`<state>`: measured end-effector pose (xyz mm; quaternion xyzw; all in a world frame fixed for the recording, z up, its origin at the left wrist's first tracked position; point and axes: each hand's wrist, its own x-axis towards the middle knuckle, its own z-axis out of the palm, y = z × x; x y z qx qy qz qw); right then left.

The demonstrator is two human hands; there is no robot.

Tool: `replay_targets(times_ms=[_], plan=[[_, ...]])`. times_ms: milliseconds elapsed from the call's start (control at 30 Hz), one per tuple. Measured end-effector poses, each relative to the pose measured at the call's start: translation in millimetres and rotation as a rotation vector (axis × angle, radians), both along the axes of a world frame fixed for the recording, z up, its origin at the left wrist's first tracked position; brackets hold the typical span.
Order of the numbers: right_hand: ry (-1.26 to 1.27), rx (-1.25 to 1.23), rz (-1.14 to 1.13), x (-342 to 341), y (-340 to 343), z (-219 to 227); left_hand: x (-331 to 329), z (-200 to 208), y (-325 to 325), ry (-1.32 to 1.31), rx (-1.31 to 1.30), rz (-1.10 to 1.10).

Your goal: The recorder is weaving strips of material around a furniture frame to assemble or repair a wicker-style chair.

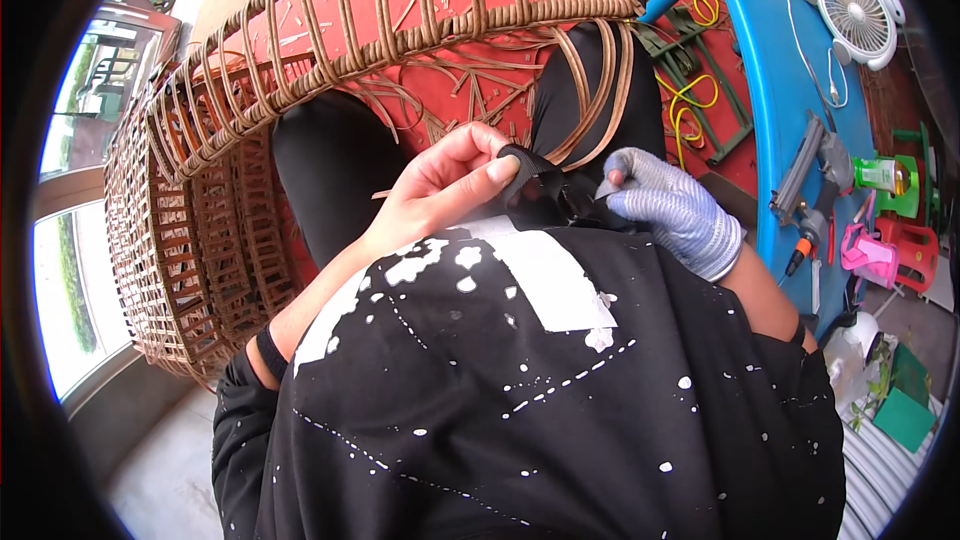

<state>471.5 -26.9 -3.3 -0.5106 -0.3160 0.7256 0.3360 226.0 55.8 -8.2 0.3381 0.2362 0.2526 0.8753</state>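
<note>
My bare left hand (440, 185) pinches the end of a black webbing strap (530, 175) between thumb and fingers, just in front of my waist. On the other side my right hand (682, 212), in a grey-white knit glove, is closed with its fingertips on a dark piece of the same strap. A fingertip pokes out of that glove. Between the hands lies a dark, shiny part that looks like a buckle; its shape is hard to make out. Across my knees, beyond the hands, rests a brown wicker frame (400, 43) with looped strands.
Loose wicker strands (595, 105) hang over my right thigh. A large woven piece (190, 260) stands at left. Cut strips litter the red floor (440, 80). On the blue table (765, 70) at right are a white fan (855, 15) and a power tool (825, 180). Yellow cord (690, 110) lies nearby.
</note>
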Motion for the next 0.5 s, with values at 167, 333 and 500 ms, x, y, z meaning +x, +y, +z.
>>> replay_targets(times_ms=[167, 333, 500], plan=[[0.154, 0.048, -0.217, -8.5, 6.6, 12.2, 1.5, -2.1, 0.4, 0.054, 0.007, -0.082], [0.238, 0.048, -0.316, -7.7, 16.3, 18.7, 7.8, 3.5, 0.3, 0.055, 0.027, -0.185], [0.13, 0.088, -0.343, -18.3, 27.8, 25.7, 7.9, 1.6, 3.0, 0.083, 0.067, -0.252]])
